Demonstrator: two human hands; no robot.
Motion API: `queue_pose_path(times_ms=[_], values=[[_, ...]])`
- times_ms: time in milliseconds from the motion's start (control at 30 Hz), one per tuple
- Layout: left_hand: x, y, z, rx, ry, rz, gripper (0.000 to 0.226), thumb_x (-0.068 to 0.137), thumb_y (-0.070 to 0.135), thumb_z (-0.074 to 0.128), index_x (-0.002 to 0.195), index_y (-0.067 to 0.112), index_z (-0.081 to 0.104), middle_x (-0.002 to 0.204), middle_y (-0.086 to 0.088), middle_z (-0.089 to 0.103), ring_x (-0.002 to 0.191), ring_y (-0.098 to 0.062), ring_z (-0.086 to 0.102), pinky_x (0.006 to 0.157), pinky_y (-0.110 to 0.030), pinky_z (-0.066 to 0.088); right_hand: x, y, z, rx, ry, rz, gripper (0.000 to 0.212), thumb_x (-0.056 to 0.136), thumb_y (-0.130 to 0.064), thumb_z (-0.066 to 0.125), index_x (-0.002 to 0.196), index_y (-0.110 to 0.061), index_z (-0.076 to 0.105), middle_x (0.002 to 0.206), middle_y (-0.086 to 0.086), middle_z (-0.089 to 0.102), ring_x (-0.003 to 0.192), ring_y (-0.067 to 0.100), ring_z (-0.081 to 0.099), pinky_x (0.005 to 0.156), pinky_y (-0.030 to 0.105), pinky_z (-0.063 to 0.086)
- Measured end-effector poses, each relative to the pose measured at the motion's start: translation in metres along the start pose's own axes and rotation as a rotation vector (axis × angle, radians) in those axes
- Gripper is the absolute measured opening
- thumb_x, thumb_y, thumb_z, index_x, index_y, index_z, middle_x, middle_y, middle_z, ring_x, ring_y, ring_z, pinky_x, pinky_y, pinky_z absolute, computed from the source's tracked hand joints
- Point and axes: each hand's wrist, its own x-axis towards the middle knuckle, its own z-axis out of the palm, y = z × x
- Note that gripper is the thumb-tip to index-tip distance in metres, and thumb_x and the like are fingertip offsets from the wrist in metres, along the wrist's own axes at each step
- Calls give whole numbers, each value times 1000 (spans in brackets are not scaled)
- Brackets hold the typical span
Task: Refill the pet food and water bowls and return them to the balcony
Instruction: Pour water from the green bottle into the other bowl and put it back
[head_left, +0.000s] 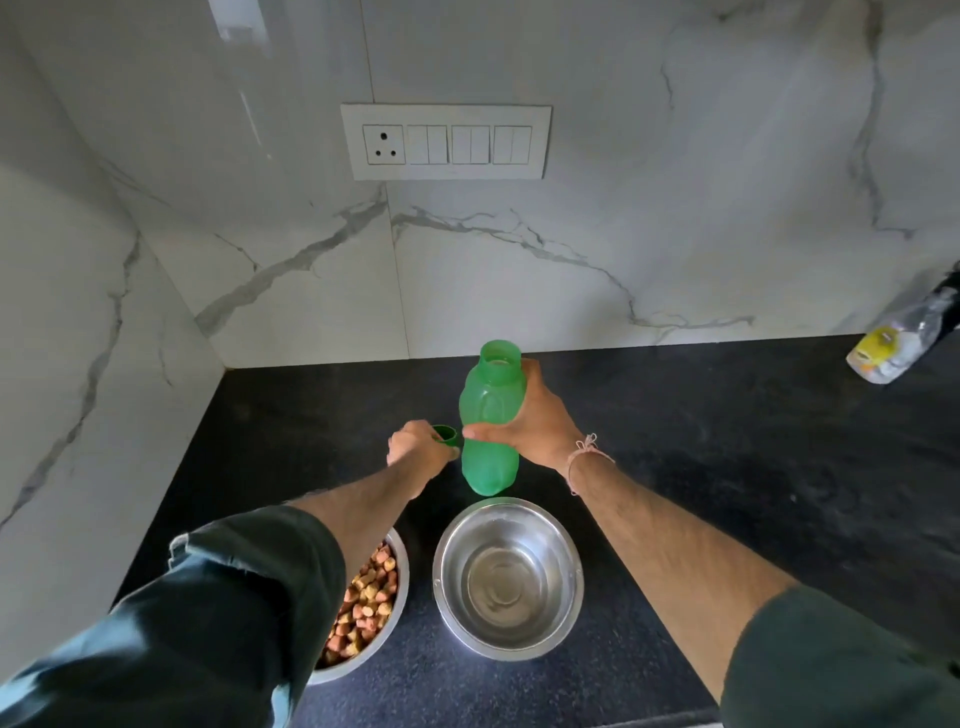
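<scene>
A green plastic bottle (490, 415) stands upright on the black counter (727, 441), its mouth uncapped. My right hand (524, 423) grips its middle from the right side. To its left, my left hand (418, 447) holds the dark green cap (447, 435) just above the counter. In front of the bottle sits a steel bowl (508, 577) with clear water in it. To the left of it, a second steel bowl (366, 597) holds brown and tan kibble, partly hidden under my left forearm.
White marble-look walls close the counter at the back and left, with a socket and switch panel (445, 141) on the back wall. A clear plastic bottle with a yellow cap (898, 343) lies tilted at the far right.
</scene>
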Motion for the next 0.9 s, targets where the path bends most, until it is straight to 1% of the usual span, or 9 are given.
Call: queue_pose_path(times_ms=[133, 267, 367, 500, 600, 633, 733, 800, 900], values=[[7, -10, 13, 303, 30, 97, 38, 83, 38, 82, 113, 20, 67, 128, -6, 51, 120, -26, 48, 104, -43, 47, 0, 1, 1, -1, 18, 10, 99, 55, -42, 98, 133, -30, 38, 122, -7, 62, 108, 13, 64, 89, 30, 56], [6, -11, 17, 395, 25, 179, 50, 80, 35, 83, 123, 23, 61, 137, -7, 42, 126, -29, 39, 107, -43, 40, 0, 2, 3, 11, 24, 22, 98, 58, -38, 98, 134, -30, 37, 123, -6, 61, 108, 13, 63, 85, 26, 53], [0, -7, 13, 289, 13, 157, 71, 74, 22, 84, 134, 22, 46, 138, -8, 41, 127, -30, 39, 107, -45, 39, -1, 1, 2, 4, 26, 20, 97, 59, -36, 98, 134, -28, 37, 123, -5, 61, 108, 14, 62, 86, 27, 52], [-11, 3, 1, 146, -1, 219, 85, 74, 10, 82, 145, 24, 37, 142, -6, 44, 131, -27, 39, 107, -44, 41, -1, -3, 0, 6, 41, 42, 95, 60, -33, 98, 133, -27, 39, 121, -5, 62, 106, 14, 62, 86, 28, 53], [-25, 18, -7, -30, -162, 315, 90, 76, 3, 81, 148, 23, 32, 147, -4, 46, 129, -23, 47, 85, -29, 52, -2, -4, -6, 21, 89, 66, 94, 59, -35, 98, 132, -27, 40, 122, -3, 63, 108, 17, 63, 88, 31, 53], [-32, 23, -8, -78, -207, 347, 89, 77, 2, 81, 148, 23, 32, 147, -3, 48, 128, -23, 51, 83, -27, 54, -3, -3, -10, 11, 101, 70, 94, 58, -36, 98, 132, -27, 40, 122, -2, 63, 109, 18, 63, 88, 31, 53], [-58, 42, -9, -241, -298, 406, 82, 78, 2, 79, 145, 23, 36, 143, -2, 53, 124, -21, 57, 97, -39, 57, -10, 4, -29, -60, 166, 67, 96, 54, -43, 98, 129, -28, 40, 123, -2, 62, 112, 19, 62, 92, 37, 54], [-79, 57, -6, -337, -330, 416, 77, 80, 4, 77, 145, 22, 40, 139, 0, 56, 119, -18, 59, 95, -36, 56, -19, 7, -48, -107, 205, 64, 99, 51, -47, 98, 129, -27, 41, 124, -1, 61, 112, 20, 61, 95, 42, 54], [-111, 79, 9, -475, -373, 392, 72, 76, 28, 80, 140, 25, 47, 135, 0, 63, 120, -19, 62, 98, -39, 51, -39, 8, -81, -182, 193, 58, 94, 54, -47, 97, 127, -23, 44, 116, -2, 62, 103, 19, 62, 86, 40, 55]])
